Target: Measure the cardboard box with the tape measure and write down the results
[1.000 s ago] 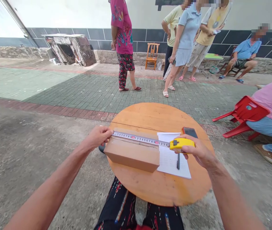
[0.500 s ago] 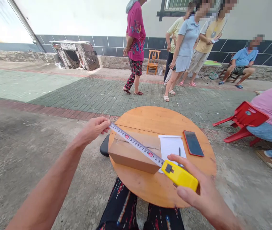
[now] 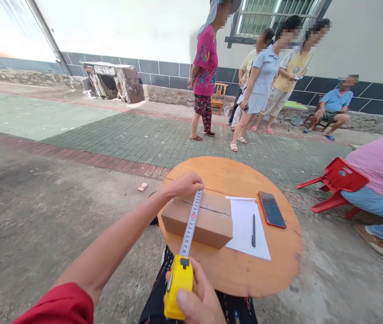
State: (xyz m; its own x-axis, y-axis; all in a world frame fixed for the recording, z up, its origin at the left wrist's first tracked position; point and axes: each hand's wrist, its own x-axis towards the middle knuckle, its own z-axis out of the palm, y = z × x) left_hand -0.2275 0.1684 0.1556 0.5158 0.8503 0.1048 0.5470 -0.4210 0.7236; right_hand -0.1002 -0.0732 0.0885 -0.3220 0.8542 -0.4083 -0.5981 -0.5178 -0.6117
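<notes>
A yellow tape measure (image 3: pixel 178 288) is in my right hand (image 3: pixel 203 297), its case held near the table's front edge. Its pale blade (image 3: pixel 190 227) runs up and away across the top of a brown cardboard box (image 3: pixel 196 223). At the blade's far end, my left hand (image 3: pixel 188 183) pinches the tip just past the box's back edge. Figures up to about 18 show on the blade. Right of the box lie white paper sheets (image 3: pixel 245 225) with a black pen (image 3: pixel 254 231) on them.
The round wooden table (image 3: pixel 279 274) also bears a red-cased phone (image 3: pixel 271 209). A red plastic chair (image 3: pixel 346 177) and a crouching person in pink (image 3: pixel 380 162) are at the right. Several people stand or sit by the wall beyond.
The tape has swung from lying diagonally along the box to crossing its width, with less blade out. My left hand moved right; my right hand moved left and nearer me.
</notes>
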